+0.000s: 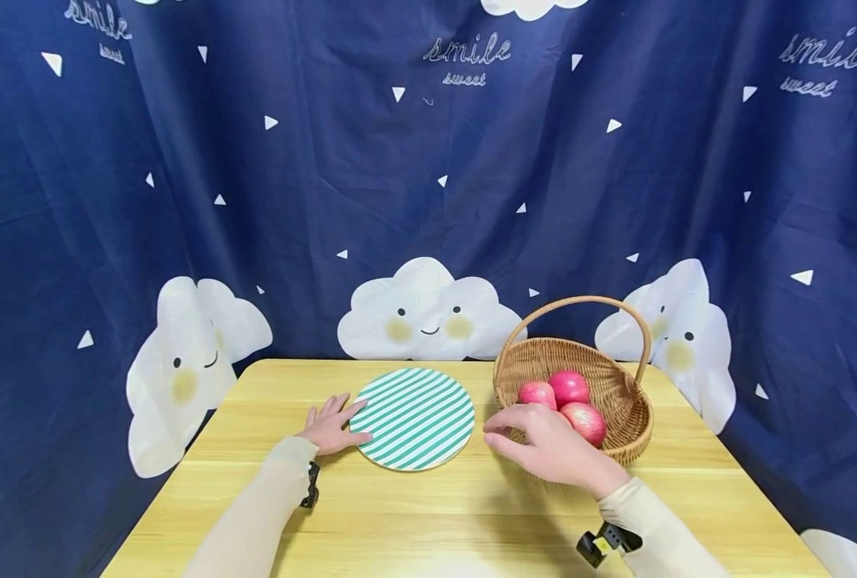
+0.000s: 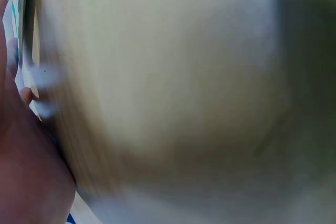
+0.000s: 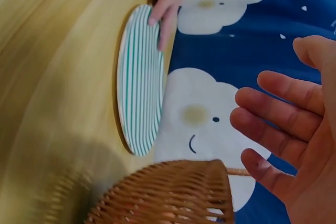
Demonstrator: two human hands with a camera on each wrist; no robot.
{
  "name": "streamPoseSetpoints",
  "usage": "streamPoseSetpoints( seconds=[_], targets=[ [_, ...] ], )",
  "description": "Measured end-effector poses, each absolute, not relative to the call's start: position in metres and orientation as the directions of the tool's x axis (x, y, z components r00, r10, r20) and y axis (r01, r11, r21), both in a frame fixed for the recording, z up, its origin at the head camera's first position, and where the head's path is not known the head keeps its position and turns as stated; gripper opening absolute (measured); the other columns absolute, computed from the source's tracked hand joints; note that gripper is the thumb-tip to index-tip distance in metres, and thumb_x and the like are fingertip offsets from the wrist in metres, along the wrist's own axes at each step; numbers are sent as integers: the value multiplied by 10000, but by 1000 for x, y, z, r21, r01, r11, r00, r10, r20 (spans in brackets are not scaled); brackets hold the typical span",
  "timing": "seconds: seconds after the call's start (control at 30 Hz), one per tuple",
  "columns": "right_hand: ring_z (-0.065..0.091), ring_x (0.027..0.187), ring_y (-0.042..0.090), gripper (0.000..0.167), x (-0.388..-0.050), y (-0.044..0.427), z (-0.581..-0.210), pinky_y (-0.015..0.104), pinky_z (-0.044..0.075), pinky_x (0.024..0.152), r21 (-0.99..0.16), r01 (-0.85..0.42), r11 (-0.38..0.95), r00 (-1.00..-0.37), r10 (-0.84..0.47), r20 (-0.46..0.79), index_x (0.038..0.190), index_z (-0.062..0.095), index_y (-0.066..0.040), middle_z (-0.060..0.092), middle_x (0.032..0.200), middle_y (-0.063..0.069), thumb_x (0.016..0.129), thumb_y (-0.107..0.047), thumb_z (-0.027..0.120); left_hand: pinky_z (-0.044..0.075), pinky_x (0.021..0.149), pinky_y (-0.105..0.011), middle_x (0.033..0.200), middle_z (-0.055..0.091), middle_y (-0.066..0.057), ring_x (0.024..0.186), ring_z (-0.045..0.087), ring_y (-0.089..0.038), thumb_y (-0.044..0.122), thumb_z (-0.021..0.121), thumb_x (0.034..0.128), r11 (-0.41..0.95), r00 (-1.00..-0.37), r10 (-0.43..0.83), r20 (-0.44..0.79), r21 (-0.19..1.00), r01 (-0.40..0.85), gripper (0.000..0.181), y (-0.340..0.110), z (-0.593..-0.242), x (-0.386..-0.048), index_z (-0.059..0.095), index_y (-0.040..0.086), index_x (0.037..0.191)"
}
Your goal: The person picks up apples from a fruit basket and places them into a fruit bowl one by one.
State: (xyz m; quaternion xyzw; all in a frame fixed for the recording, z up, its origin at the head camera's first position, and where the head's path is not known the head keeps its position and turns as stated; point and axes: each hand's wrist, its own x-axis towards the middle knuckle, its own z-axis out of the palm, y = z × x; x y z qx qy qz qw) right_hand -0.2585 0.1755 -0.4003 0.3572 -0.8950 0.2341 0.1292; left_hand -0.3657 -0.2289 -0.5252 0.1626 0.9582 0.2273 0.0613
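Observation:
A round mat with green and white stripes (image 1: 412,419) lies flat on the table. The left hand (image 1: 332,425) rests at its left edge, fingers spread, thumb and a finger touching the rim; the right wrist view shows this hand (image 3: 170,1) at the mat's (image 3: 139,82) far end. The right hand (image 1: 554,448) hovers in front of a wicker basket (image 1: 619,401), fingers slightly bent and holding nothing. In the right wrist view the right hand (image 3: 294,129) is above the basket (image 3: 163,192), its fingers apart. Several red apples (image 1: 569,388) lie in the basket.
The wooden table (image 1: 371,522) reaches back to a dark blue curtain (image 1: 371,201) printed with white clouds. The basket's tall arched handle (image 1: 580,300) rises above the apples. The left wrist view is mostly a blurred wooden surface (image 2: 173,77).

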Motion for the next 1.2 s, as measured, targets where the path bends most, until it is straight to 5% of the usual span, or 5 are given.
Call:
streamPoseSetpoints(
  seconds=[0.23,0.4,0.63,0.93,1.2],
  targets=[
    [582,849,28,103,-266,189,-389,248,540,757,-324,-686,652,-724,-562,400,988,753,-266,663,934,-195,975,-326,669,-45,1128,-767,1644,157,-283,1510,52,-527,685,676,823,834,-939,342,-42,474,282,978,-232,-533,-370,346,164,1581],
    [637,903,-9,177,-275,199,-382,290,570,831,-329,-671,664,-736,-548,397,1062,765,-232,720,990,-162,996,-331,633,-77,1107,-779,1650,136,-280,1511,25,-528,744,709,750,823,-935,351,-51,492,283,1057,-234,-537,-372,346,204,1583],
    [610,646,-55,138,-287,214,-374,310,581,764,-363,-665,652,-745,-549,379,1027,758,-230,707,810,-156,1002,-274,630,-79,1121,-769,1644,109,-309,1505,26,-546,723,732,742,827,-933,350,-87,496,265,1107,-227,-522,-363,318,144,1590],
    [668,886,26,112,-300,230,-370,363,569,853,-350,-604,716,-793,-496,353,979,758,-293,733,909,-150,989,-291,646,-70,1146,-739,1664,103,-263,1528,9,-501,704,778,704,844,-941,321,-111,483,231,1124,-225,-532,-363,323,190,1594],
    [663,852,56,91,-316,239,-372,407,579,830,-337,-589,735,-802,-481,355,964,752,-252,717,875,-144,975,-231,664,-96,1142,-735,1683,52,-223,1539,-50,-469,765,755,675,841,-940,325,-105,486,236,1165,-231,-541,-372,286,246,1608]
  ],
)
